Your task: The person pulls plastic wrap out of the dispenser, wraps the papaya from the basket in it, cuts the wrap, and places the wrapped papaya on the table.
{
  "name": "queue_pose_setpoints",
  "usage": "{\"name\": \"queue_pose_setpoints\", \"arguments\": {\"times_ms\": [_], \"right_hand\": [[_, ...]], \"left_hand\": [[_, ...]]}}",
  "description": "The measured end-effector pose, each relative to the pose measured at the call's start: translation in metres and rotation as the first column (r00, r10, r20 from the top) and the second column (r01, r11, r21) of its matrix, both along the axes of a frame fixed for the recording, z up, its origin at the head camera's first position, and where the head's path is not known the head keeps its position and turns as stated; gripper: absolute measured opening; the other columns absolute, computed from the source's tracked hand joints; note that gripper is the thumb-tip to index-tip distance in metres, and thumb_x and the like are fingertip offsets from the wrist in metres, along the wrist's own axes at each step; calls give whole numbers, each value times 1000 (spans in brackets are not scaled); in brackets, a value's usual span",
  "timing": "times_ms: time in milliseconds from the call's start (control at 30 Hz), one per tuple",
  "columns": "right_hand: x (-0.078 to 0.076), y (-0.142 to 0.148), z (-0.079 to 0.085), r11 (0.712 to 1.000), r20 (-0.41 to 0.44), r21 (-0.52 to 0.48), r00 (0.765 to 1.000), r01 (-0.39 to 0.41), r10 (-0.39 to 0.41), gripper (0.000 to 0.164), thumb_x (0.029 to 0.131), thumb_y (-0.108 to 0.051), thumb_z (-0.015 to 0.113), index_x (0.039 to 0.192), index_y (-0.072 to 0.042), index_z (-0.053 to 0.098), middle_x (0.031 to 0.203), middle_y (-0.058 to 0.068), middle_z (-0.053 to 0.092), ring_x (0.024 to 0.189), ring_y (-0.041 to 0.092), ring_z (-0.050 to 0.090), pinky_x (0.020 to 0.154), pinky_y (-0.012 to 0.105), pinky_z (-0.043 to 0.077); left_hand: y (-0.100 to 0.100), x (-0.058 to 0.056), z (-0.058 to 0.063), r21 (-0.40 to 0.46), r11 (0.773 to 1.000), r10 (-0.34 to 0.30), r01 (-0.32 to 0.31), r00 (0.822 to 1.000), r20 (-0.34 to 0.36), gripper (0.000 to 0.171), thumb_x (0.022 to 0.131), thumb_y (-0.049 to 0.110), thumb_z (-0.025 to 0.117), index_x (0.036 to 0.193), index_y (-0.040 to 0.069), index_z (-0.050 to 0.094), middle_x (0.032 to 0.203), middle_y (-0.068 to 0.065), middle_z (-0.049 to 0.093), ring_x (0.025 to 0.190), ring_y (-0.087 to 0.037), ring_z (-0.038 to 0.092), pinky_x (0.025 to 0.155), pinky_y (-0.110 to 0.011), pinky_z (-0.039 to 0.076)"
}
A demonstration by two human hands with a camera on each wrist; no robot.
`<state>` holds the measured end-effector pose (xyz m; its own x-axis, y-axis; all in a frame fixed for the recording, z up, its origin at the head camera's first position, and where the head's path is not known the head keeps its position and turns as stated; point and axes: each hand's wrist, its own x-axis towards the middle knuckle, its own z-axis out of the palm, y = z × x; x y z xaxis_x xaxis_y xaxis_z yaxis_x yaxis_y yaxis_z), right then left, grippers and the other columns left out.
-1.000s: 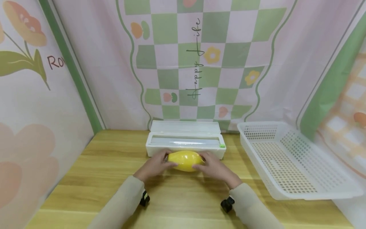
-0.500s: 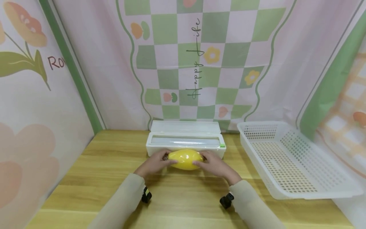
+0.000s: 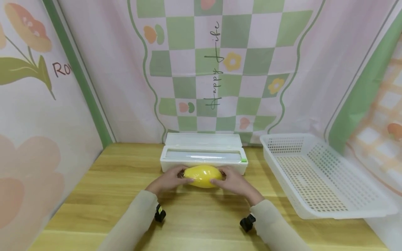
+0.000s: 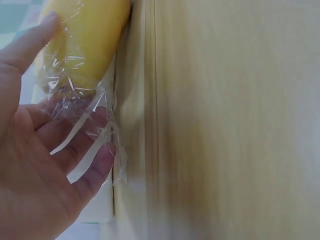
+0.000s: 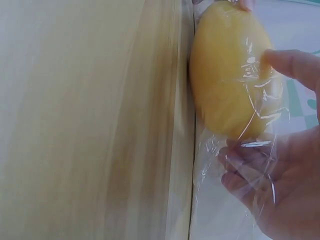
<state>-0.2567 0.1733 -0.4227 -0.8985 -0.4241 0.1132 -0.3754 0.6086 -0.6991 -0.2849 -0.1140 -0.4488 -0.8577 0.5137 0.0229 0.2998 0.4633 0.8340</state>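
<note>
Your left grip (image 3: 169,180) and right grip (image 3: 235,180) hold the yellow, oval, fruit-like object (image 3: 202,175) by its ends. The clear plastic film (image 5: 206,162) looks slippery; cradle the firm-seeming body.

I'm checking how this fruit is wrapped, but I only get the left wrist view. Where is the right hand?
Observer: In the head view, the right hand holds the other end of the yellow fruit, its thumb on the near side.
Operator: Is that end wrapped tight?
Observer: No. In the right wrist view, loose clear film sticks out past it, over that hand's fingers.
Operator: I see a bit of white box below the hand. Is it open?
Observer: Yes, the head view shows the white box with its lid tipped up at the back.
</note>
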Motion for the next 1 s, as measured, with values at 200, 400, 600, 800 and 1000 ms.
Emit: {"name": "queue_pose_setpoints", "arguments": {"times_ms": [200, 400, 600, 800, 1000], "right_hand": [[0, -2, 0, 998, 34, -23, 998, 54, -53, 42, 92, -34, 73, 124, -8, 67, 112, 2, 65, 103, 19, 58, 91, 43, 50], [3, -2, 0, 990, 83, -65, 989, 128, -122, 50, 90, -35, 77, 126, -4, 61, 118, 6, 62, 109, 23, 57, 97, 46, 49], [6, -1, -1, 989, 68, -78, 990, 126, -121, 50, 91, -35, 76, 128, -4, 61, 125, 9, 60, 113, 25, 56, 99, 48, 48], [8, 1, -2, 990, 35, -78, 993, 119, -117, 52, 91, -33, 76, 130, -2, 60, 131, 13, 58, 117, 29, 55, 101, 50, 47], [8, 2, -2, 992, 22, -71, 994, 107, -106, 50, 92, -32, 75, 129, -2, 61, 128, 12, 59, 115, 29, 57, 100, 48, 48]], "left_hand": [[-1, 0, 4, -29, 999, -40, 38, 998, -51, 44, 98, 41, 64, 131, 11, 65, 114, 2, 63, 103, -16, 56, 94, -41, 49], [-1, 2, 11, -66, 996, -68, 62, 992, -107, 43, 98, 39, 65, 130, 11, 65, 113, 3, 65, 103, -15, 57, 94, -40, 49], [-2, 11, 23, -98, 995, -43, 28, 987, -155, 51, 96, 36, 68, 135, 4, 59, 129, -10, 61, 115, -27, 57, 99, -47, 49], [-2, 18, 29, -146, 989, -15, -11, 984, -178, 65, 92, 39, 74, 143, 4, 52, 144, -12, 52, 128, -34, 51, 107, -51, 42], [5, 21, 30, -201, 979, -23, -33, 962, -272, 61, 88, 36, 78, 139, 10, 57, 140, -6, 56, 130, -29, 49, 110, -49, 38]]}}
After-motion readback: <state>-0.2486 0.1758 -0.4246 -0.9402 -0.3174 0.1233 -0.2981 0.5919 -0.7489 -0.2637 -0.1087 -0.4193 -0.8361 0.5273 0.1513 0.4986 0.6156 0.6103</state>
